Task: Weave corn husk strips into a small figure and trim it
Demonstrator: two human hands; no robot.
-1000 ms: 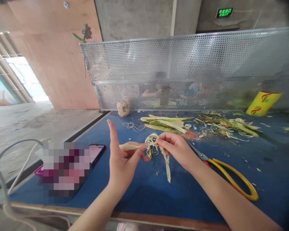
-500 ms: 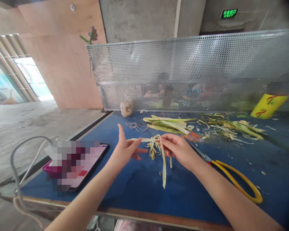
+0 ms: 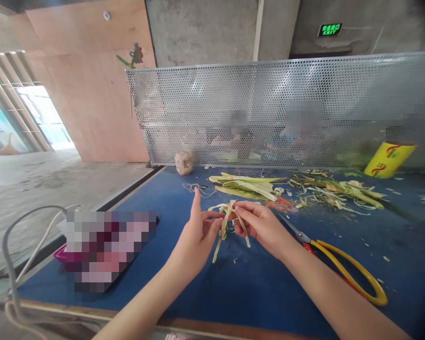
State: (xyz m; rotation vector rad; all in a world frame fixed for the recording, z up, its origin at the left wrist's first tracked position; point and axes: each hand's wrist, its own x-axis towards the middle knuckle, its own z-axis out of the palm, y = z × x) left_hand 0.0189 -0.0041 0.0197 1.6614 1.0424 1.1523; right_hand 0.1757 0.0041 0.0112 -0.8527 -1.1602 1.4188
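Observation:
In the head view, a small bundle of pale yellow-green leaf strips (image 3: 230,208) hangs between my hands above the blue table, its loose ends dangling. My right hand (image 3: 258,224) pinches the bundle from the right between thumb and fingers. From the left, my left hand (image 3: 198,236) meets it with the thumb and a finger close together at a strip, while another finger points upward. Fingers partly hide the middle of the bundle. Scissors (image 3: 340,259) with yellow handles lie beside my right forearm.
Long pale leaves (image 3: 248,183) and a pile of scraps (image 3: 340,191) lie behind my hands. A yellow cylinder (image 3: 389,159) and a whitish lump (image 3: 183,163) stand near the perforated metal screen (image 3: 205,108). A blurred-out device (image 3: 120,250) with cables lies left. People sit beyond the screen.
The strip stretched leftward from the bundle is now bent around it, and its ends hang lower left and right. My left hand has moved in closer to my right.

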